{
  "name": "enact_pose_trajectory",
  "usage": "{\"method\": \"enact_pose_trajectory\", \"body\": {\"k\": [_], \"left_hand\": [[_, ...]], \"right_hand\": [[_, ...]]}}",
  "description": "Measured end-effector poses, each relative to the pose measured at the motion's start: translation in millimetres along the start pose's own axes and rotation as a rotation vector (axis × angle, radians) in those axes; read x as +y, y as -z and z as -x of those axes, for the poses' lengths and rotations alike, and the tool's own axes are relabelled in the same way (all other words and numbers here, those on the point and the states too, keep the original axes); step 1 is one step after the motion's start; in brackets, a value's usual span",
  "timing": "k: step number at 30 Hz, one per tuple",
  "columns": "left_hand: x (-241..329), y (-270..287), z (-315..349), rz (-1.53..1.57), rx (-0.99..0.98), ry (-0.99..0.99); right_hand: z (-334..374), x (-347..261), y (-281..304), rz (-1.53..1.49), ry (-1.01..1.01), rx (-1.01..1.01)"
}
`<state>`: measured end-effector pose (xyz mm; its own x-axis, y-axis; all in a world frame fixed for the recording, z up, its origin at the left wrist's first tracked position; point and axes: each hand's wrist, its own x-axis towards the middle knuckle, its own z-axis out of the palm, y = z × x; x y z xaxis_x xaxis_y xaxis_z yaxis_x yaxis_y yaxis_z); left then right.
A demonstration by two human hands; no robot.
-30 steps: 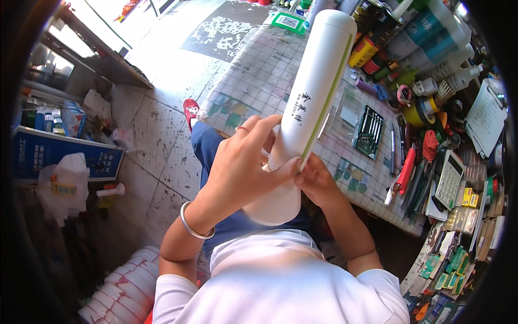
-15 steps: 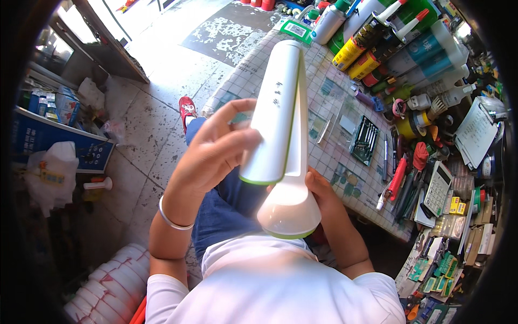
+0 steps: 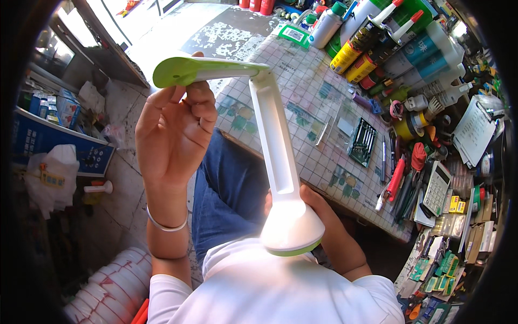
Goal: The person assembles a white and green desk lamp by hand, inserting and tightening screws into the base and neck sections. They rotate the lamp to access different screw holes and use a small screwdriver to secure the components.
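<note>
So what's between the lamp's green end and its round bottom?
In the head view, a hinge and a long white arm lie between the green end and the round bottom.

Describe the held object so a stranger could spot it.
Start at the gridded table, then go left to the left hand. It holds the head of a white folding lamp whose flared base is by the right hand. Unlike its neighbours, it bends at a hinge, its head faced green.
</note>
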<state>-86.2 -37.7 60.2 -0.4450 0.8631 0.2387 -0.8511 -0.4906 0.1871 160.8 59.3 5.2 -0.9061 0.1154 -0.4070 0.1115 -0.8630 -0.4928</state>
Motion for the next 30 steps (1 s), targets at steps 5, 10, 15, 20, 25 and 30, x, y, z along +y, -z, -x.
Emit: {"method": "enact_pose_trajectory", "body": {"k": [5, 10, 15, 20, 25, 30], "left_hand": [[6.4, -5.6, 5.2, 0.008, -0.010, -0.055], [6.9, -28.0, 9.9, -0.235, -0.057, -0.192], [-6.5, -32.2, 7.5, -1.487, 0.064, -0.486], [-9.5, -24.8, -10.4, -1.759, 0.012, -0.914], [9.8, -29.4, -27.4, -1.701, 0.182, -0.897], [31.1, -14.4, -36.3, -1.727, 0.325, -0.851]], "right_hand": [[-1.2, 4.2, 10.7, 0.077, 0.001, -0.064], [-12.5, 1.8, 38.9, 0.380, -0.028, -0.278], [-14.8, 6.2, 54.7, 0.527, -0.023, -0.293], [-16.1, 3.2, 62.4, 0.588, -0.146, -0.334], [-17.9, 5.0, 70.7, 0.650, -0.222, -0.353], [-22.0, 7.2, 69.0, 0.654, -0.253, -0.402]]}}
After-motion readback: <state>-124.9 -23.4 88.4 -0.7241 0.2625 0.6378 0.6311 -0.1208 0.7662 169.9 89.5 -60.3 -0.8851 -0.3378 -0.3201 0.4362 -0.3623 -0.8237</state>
